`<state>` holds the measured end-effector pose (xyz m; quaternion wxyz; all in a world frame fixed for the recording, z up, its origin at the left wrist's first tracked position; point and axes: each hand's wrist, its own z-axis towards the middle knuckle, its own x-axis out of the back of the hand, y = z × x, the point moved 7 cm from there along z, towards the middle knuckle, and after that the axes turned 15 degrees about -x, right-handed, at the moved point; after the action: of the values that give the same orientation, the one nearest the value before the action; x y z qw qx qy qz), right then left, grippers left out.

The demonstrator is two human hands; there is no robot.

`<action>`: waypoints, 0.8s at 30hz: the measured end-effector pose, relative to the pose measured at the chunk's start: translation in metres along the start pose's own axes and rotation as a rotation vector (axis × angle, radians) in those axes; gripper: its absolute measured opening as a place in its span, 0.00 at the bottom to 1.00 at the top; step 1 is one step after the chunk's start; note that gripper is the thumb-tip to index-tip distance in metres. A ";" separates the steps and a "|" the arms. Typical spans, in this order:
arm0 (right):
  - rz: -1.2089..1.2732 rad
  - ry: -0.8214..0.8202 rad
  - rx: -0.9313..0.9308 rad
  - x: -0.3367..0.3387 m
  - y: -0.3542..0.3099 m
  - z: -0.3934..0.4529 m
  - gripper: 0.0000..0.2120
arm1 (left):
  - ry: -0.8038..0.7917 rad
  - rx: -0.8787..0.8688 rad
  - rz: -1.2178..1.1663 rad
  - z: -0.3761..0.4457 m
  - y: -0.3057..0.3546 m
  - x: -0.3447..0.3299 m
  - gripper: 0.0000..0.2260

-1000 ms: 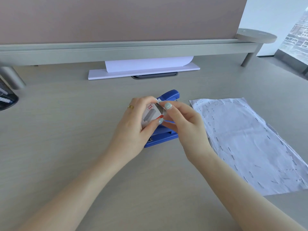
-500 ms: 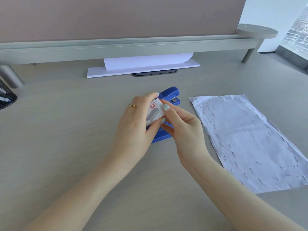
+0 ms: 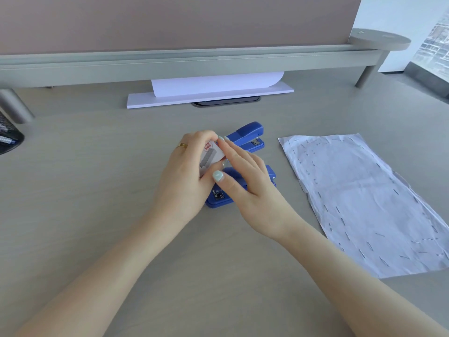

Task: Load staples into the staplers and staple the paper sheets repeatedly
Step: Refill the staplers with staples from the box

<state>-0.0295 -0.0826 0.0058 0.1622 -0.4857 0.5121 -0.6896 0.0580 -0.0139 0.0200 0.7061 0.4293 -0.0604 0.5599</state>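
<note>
While gripped: the staple box (image 3: 211,155) is pinched in the left hand (image 3: 184,183)
Right hand (image 3: 250,186): fingertips are pressed on the box's end
Staplers: one (image 3: 247,136) is seen beyond, another (image 3: 220,197) beneath the hands
Stapled paper (image 3: 364,203): laid flat rightward

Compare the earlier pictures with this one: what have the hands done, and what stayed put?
The right hand has slid its fingers over the top of the staple box, which the left hand still grips. The staplers and stapled paper lie unchanged.
</note>
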 end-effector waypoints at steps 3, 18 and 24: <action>0.045 -0.049 0.003 -0.005 -0.003 -0.002 0.28 | 0.012 0.022 -0.049 0.000 0.001 0.002 0.15; -0.311 0.216 -0.019 0.032 0.032 0.010 0.19 | -0.252 0.290 0.457 -0.015 -0.097 0.018 0.18; -0.387 0.242 -0.275 0.077 0.076 -0.003 0.23 | -0.424 -0.473 0.597 0.008 -0.032 -0.003 0.32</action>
<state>-0.0895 -0.1681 -0.0212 -0.1026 -0.5063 0.5141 -0.6847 0.0869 -0.0215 0.0066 0.5642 0.3249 -0.4523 0.6096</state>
